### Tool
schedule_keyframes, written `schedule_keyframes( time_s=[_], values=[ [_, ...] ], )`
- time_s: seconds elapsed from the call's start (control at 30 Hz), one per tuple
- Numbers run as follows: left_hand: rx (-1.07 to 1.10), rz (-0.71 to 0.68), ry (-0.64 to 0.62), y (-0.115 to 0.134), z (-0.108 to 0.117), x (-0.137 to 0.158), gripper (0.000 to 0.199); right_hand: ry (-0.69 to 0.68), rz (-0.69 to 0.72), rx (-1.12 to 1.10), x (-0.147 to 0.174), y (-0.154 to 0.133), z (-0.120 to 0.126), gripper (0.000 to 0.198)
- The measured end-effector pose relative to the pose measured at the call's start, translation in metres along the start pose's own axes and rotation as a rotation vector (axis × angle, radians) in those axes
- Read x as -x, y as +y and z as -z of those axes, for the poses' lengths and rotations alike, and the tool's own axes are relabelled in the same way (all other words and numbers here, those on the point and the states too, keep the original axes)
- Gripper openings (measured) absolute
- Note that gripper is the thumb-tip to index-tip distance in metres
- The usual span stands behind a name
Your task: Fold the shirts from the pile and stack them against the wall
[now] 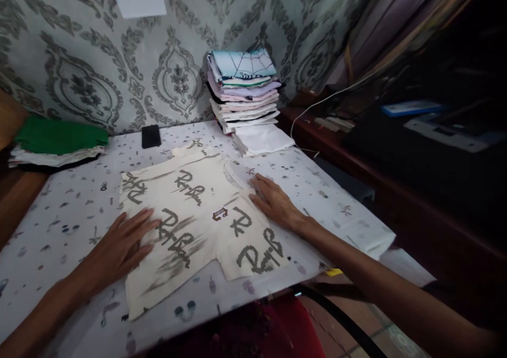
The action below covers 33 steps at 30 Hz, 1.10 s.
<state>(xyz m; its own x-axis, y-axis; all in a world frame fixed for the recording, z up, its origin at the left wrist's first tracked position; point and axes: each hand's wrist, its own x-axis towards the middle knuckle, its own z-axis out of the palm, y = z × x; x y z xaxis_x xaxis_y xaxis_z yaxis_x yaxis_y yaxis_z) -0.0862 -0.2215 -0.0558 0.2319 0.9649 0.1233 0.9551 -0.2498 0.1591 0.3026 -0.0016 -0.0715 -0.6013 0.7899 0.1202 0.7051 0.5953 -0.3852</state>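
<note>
A cream T-shirt (206, 194) with dark brush-style lettering lies spread sideways, its neck to the right and its hem to the left. My left hand (129, 239) rests with fingers spread on the shirt's lower left side, by the hem. Over on the right, my right hand (273, 199) lies flat with fingers stretched out, touching the shirt near the neck and shoulder. Neither hand grips the cloth. A small brown-and-white patch (219, 214) sits on the shirt's chest.
The shirt lies on a table with a patterned white cover (79, 205). Behind it rises a tall stack of folded clothes (245, 94), with a white folded cloth (263, 139) in front. A black phone (151, 136) lies near the wall. Green folded cloth (61, 134) tops a pile at left.
</note>
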Motion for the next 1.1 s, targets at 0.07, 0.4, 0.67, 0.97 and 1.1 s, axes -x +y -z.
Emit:
schedule_keyframes(
  time_s=[0.07, 0.4, 0.67, 0.97, 1.1],
  values=[
    [0.063, -0.034, 0.021, 0.009, 0.003, 0.003, 0.044, 0.013, 0.022, 0.008, 0.004, -0.001, 0.000, 0.055],
    [0.374, 0.156, -0.120, 0.013, 0.043, 0.030, 0.027, 0.107, -0.059, -0.064, 0.038, -0.003, 0.006, 0.042],
    [0.269, 0.675, -0.078, 0.033, 0.043, 0.026, 0.036, 0.197, -0.060, -0.098, 0.071, -0.025, -0.005, 0.042],
    [0.143, 0.684, -0.020, 0.044, 0.034, 0.020, 0.025, 0.038, -0.269, -0.175, 0.081, -0.029, 0.018, 0.030],
    [0.174, 0.721, 0.045, -0.001, 0.034, 0.012, 0.029, 0.275, 0.075, -0.003, 0.068, -0.044, 0.008, 0.019]
  ],
)
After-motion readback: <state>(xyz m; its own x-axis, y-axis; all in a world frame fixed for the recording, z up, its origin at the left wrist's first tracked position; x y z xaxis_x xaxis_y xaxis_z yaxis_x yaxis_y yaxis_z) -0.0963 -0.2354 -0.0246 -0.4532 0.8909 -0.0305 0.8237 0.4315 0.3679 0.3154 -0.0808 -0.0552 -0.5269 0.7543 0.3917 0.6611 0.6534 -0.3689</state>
